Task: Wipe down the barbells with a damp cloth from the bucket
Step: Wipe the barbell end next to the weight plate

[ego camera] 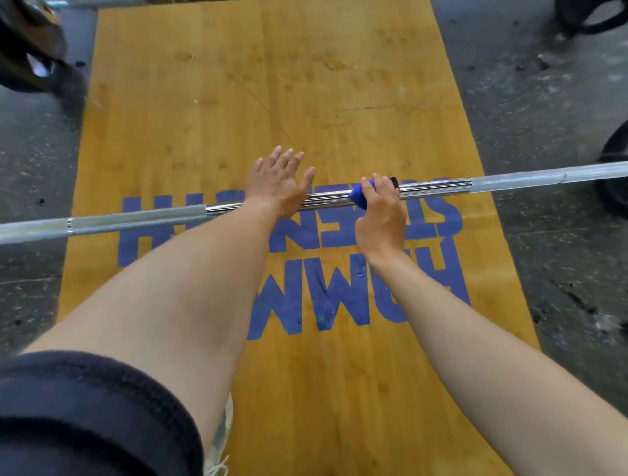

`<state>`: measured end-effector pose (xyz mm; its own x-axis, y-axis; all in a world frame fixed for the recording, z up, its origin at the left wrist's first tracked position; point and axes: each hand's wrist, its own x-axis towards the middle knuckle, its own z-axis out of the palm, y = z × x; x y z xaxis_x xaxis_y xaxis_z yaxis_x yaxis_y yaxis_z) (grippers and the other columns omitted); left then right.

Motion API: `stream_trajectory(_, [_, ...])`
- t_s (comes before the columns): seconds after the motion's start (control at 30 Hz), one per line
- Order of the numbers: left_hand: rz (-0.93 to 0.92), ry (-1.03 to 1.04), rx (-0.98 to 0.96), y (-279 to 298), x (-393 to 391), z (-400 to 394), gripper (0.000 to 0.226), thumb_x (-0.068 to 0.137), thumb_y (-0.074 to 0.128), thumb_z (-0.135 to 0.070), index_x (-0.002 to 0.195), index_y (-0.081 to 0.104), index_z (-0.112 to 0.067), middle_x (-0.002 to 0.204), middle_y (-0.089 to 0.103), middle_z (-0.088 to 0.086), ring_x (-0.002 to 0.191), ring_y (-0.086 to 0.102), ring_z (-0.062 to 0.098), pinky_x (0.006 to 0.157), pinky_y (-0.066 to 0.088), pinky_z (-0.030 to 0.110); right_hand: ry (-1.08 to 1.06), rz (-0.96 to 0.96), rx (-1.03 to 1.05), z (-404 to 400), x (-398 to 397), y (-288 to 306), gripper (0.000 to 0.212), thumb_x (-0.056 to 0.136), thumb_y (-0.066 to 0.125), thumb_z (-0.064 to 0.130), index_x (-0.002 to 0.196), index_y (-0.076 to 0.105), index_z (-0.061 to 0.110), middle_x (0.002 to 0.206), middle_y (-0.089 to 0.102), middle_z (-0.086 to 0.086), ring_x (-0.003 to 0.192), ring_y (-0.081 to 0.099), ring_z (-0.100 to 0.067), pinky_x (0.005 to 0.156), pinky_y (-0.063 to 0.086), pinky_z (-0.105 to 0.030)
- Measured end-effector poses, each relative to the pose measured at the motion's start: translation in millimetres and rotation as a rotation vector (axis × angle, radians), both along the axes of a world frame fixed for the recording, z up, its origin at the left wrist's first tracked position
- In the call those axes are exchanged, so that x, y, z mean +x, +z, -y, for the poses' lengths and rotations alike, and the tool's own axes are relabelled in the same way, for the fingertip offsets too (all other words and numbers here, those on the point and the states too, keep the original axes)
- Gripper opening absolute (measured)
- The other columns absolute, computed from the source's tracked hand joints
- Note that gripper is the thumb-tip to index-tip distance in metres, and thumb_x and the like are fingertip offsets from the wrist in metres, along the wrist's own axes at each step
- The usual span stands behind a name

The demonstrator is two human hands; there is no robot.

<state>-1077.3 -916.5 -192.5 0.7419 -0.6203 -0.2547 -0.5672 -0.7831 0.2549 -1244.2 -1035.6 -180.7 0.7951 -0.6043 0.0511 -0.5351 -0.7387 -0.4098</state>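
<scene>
A silver barbell (142, 217) runs across the view from left to right, just above a wooden lifting platform. My right hand (379, 217) is wrapped around the bar's middle with a blue cloth (360, 197) bunched under the fingers. Just left of it, my left hand (278, 183) rests with its palm flat on the bar and its fingers spread, holding nothing. No bucket is in view.
The yellow wooden platform (272, 85) carries blue painted letters. Dark speckled rubber floor (543, 102) lies on both sides. A black weight plate (615, 183) sits at the bar's right end. Dark equipment (30, 44) stands at the top left, and another bar (102, 3) crosses the top edge.
</scene>
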Motion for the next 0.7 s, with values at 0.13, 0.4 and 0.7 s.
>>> stream_trajectory(0.13, [-0.021,0.001,0.010,7.1,-23.7,-10.9,0.067,0.105,0.012,-0.061,0.163,0.017,-0.028,0.171,0.014,-0.006,0.157,-0.001,0.013,0.127,0.000,0.042,0.079,0.049,0.020,3.4,-20.5,-0.8,0.067,0.078,0.053,-0.020,0.140,0.058,0.007,0.146,0.052,-0.007,0.141,0.041,-0.029,0.109,0.043,-0.038])
stream_trajectory(0.4, [0.056,0.061,-0.028,3.3,-66.3,-28.4,0.066,0.105,0.014,-0.062,0.163,0.016,-0.030,0.171,0.014,-0.004,0.158,0.001,0.014,0.127,0.002,0.043,0.053,0.035,0.016,19.0,-72.5,-1.0,0.068,0.086,0.049,-0.020,0.147,0.051,0.009,0.155,0.045,-0.008,0.149,0.033,-0.028,0.116,0.038,-0.041])
stream_trajectory(0.7, [0.205,0.078,-0.021,1.4,-105.3,-40.6,0.067,0.105,0.016,-0.059,0.164,0.006,-0.030,0.170,0.018,-0.001,0.158,0.009,0.020,0.127,0.006,0.044,0.054,0.089,0.026,23.4,-107.5,-6.2,0.071,0.073,0.057,-0.022,0.138,0.060,0.005,0.145,0.055,-0.012,0.140,0.045,-0.033,0.116,0.038,-0.046])
